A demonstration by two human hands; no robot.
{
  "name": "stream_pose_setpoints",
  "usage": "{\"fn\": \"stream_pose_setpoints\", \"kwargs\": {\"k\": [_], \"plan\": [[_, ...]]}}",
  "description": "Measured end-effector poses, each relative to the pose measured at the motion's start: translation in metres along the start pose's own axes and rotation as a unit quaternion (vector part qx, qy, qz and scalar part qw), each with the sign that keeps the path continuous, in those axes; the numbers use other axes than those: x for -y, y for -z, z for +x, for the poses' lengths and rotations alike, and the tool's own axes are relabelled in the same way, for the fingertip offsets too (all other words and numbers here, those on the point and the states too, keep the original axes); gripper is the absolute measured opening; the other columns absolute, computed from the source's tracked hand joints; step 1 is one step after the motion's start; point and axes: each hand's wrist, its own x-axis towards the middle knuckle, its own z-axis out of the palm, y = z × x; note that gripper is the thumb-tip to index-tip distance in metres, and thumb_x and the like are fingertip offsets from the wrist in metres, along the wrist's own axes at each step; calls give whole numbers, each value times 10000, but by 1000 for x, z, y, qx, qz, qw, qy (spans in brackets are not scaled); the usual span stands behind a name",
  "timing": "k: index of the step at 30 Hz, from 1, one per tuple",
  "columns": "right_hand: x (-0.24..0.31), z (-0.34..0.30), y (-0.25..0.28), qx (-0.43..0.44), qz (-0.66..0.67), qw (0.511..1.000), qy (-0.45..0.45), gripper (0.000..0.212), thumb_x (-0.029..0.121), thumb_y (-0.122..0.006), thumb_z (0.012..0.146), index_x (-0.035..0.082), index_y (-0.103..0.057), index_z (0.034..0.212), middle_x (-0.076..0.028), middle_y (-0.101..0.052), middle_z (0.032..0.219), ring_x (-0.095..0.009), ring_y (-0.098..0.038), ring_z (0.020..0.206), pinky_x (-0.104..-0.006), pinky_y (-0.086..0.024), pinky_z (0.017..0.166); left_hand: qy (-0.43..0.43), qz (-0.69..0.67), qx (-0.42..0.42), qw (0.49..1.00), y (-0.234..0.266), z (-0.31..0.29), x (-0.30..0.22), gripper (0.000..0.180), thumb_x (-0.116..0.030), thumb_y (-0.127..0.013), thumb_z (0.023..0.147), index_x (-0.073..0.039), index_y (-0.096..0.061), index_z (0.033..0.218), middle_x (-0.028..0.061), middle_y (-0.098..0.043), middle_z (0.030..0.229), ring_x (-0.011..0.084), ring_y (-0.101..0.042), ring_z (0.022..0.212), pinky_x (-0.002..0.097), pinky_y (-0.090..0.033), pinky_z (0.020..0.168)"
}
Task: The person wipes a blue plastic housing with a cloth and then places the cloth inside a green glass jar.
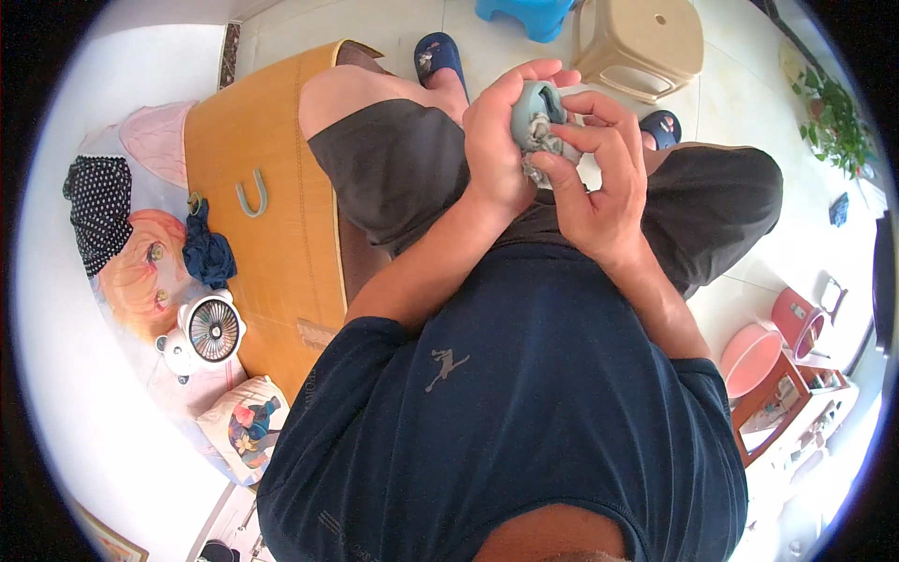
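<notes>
In front of my lap, my left hand (pixel 496 140) is wrapped round a small grey-green rounded case (pixel 536 101), with an opening facing up. A clump of grey fluffy lint (pixel 540 139) spills from the opening and hangs down toward my left palm. From the other side, my right hand (pixel 609 173) is closed, thumb and index finger pinching the lint. A part of the case lies behind my fingers. On the tan mat to the left lies a U-shaped grey-green piece (pixel 261 192), close in colour to the case.
I sit at the edge of a tan mat (pixel 281 112). Left of me are a bundled dark blue cloth (pixel 208 251), a white fan (pixel 213 330) and a cushion (pixel 245 426). Ahead stand a beige stool (pixel 655 42) and a blue stool (pixel 529 14). A pink basin (pixel 751 359) is at right.
</notes>
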Motion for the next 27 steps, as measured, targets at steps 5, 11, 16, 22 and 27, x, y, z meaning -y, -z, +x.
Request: {"fn": "stream_pose_setpoints", "kwargs": {"k": [5,11,16,22,27], "plan": [[3,1,-2,-14,49,998,-32,315,48,-866,792,17,-679,1043,-169,-658,1153,-329,-636,1031,-402,-537,849,-71,92,62,991,7,7,-5,626,-443,-411,1044,47,-559,1404,253,-614,1397,288,-605,1229,413,-480,1076],[-24,10,1,-65,78,981,-165,133,42,-773,894,4,-705,1002,-160,-708,1092,-258,-686,959,-356,-547,868,-77,20,33,996,-8,-6,10,488,-277,-408,1070,85,-645,1295,154,-704,1254,197,-665,1127,334,-514,1004],[-37,15,6,-14,126,956,-265,190,101,-783,934,6,-769,1098,-119,-723,1127,-169,-696,950,-291,-562,842,-40,-43,29,998,-2,-1,8,506,-287,-389,1082,79,-603,1357,165,-694,1287,227,-674,1138,359,-520,1027],[-33,12,16,-20,259,913,-314,232,71,-759,966,33,-780,1193,-86,-733,1113,-97,-668,944,-243,-555,809,104,-173,92,975,3,-1,-8,622,-443,-397,1074,51,-577,1406,193,-649,1378,310,-641,1243,435,-493,1098],[-42,13,18,21,88,990,-106,233,42,-781,892,72,-798,1122,-75,-759,1112,-259,-660,1049,-365,-524,901,136,-215,66,965,-10,0,-14,570,-400,-470,1042,23,-586,1407,156,-660,1349,277,-602,1280,420,-462,1110]]}}
